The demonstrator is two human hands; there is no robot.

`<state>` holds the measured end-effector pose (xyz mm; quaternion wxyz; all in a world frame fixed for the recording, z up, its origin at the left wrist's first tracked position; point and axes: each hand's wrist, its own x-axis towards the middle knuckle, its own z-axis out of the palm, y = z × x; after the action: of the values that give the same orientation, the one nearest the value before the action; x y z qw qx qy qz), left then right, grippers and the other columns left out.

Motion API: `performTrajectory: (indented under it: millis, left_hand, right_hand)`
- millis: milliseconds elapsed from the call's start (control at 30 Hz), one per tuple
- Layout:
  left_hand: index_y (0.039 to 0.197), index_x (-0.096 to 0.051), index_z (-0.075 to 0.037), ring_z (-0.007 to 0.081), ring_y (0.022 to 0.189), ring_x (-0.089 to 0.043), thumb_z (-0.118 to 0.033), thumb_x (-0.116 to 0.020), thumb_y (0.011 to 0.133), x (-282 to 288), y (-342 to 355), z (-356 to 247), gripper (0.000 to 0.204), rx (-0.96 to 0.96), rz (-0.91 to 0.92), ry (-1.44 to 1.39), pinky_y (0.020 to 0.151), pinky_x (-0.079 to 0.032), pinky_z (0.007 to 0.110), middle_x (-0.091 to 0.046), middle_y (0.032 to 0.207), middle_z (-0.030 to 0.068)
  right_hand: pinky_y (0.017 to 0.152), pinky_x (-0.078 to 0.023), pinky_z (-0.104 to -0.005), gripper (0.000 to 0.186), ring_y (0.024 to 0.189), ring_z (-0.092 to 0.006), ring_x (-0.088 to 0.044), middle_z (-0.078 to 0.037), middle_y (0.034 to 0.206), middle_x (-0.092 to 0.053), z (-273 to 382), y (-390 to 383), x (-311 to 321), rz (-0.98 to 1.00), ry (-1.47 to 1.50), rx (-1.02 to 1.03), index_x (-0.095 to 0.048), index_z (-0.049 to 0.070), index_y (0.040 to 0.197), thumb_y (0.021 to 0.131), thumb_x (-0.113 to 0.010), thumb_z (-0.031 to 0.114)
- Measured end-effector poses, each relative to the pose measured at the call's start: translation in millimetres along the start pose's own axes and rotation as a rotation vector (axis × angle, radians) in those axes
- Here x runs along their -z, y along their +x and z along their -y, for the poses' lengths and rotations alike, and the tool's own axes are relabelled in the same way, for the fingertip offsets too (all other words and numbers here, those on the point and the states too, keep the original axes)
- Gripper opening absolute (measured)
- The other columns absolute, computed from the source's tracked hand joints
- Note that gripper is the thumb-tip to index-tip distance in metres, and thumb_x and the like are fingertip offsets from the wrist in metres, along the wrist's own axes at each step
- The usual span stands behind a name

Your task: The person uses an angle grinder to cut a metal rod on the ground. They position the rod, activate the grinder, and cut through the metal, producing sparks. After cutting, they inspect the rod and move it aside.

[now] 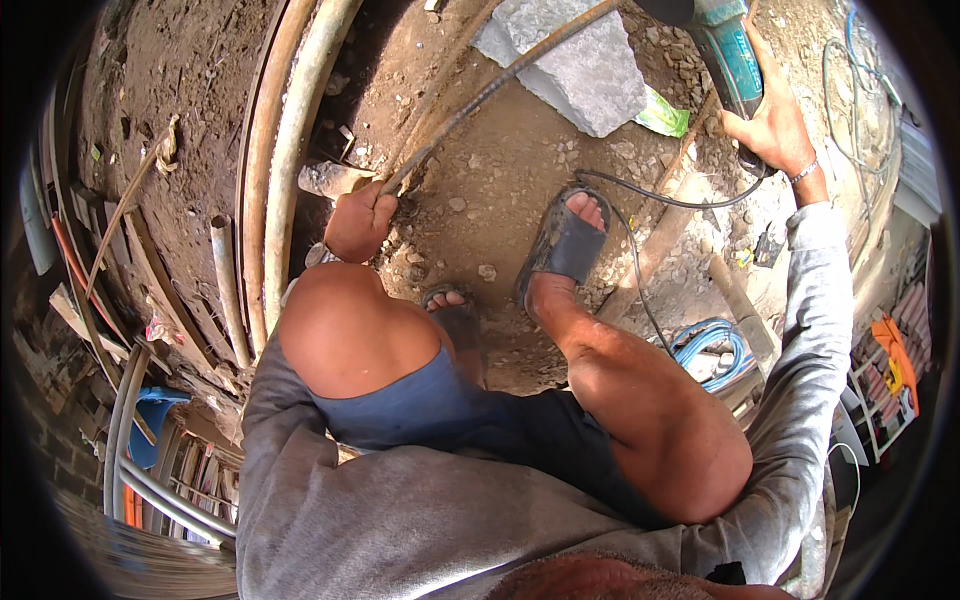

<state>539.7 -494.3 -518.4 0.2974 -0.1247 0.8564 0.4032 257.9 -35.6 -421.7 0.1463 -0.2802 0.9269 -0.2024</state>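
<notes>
My left hand [357, 222] is closed round the near end of a long steel reinforcing bar [500, 78], which slants up and to the right past the top edge. At the upper right, my right hand [782, 132] grips the body of a teal and black angle grinder [733, 62]. Only part of the grinder's dark head shows at the top edge. From its rear end a black cord [690, 204] loops down to the ground near my sandal [566, 245]. The bar passes over a grey stone slab [565, 65].
Long pipes [308, 140] stretch along the left, beside dug soil [170, 80]. A bright green wrapper [663, 115] lies by the slab. Near my right leg rests a coil of blue hose [712, 352]. Timber pieces [655, 262] and rubble lie on the right. A blue plastic thing [152, 425] sits lower left.
</notes>
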Motion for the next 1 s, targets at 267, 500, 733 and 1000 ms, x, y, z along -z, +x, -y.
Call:
performTrajectory:
  millis: [267, 500, 733, 1000]
  left_hand:
    - [0.101, -0.065, -0.001, 0.0429, 0.070, -0.061, -0.025, -0.058, 0.093, -0.6, -0.6, -1.5, 0.026, -0.003, -0.021, 0.005, 0.065, -0.049, 0.046, -0.060, 0.075, 0.0250]
    - [0.092, -0.060, 0.001, 0.0394, 0.062, -0.056, -0.021, -0.053, 0.095, -4.3, 0.2, 3.8, 0.023, -0.082, -0.054, 0.009, 0.061, -0.046, 0.044, -0.053, 0.072, 0.0236]
    - [0.091, -0.059, 0.001, 0.0448, 0.072, -0.058, -0.024, -0.054, 0.094, -0.5, -0.9, -4.2, 0.026, -0.058, -0.023, 0.024, 0.067, -0.046, 0.049, -0.057, 0.076, 0.0261]
    - [0.092, -0.059, 0.000, 0.0470, 0.083, -0.059, -0.027, -0.054, 0.093, 3.6, -3.0, -14.5, 0.027, -0.034, -0.006, 0.051, 0.075, -0.045, 0.053, -0.061, 0.083, 0.0264]
  right_hand:
    - [0.108, -0.040, -0.0384, 0.099, 0.127, -0.0352, -0.052, -0.023, 0.141, -0.049, 10.0, -1.5, 3.6, -0.006, 0.016, -0.034, -0.028, 0.010, 0.153, 0.063, -0.070, 0.018]
    - [0.108, -0.040, -0.0378, 0.098, 0.126, -0.0356, -0.052, -0.024, 0.141, -0.049, 14.1, -1.1, 5.5, -0.015, 0.006, -0.014, -0.028, 0.008, 0.153, 0.064, -0.069, 0.019]
    - [0.110, -0.037, -0.0373, 0.098, 0.130, -0.0342, -0.049, -0.024, 0.144, -0.045, 16.4, -1.6, 3.7, -0.027, 0.007, 0.009, -0.027, 0.005, 0.152, 0.064, -0.069, 0.016]
    - [0.114, -0.033, -0.0358, 0.098, 0.135, -0.0320, -0.044, -0.024, 0.149, -0.040, 20.1, -2.3, 3.7, -0.010, 0.024, -0.013, -0.025, 0.002, 0.152, 0.064, -0.068, 0.009]
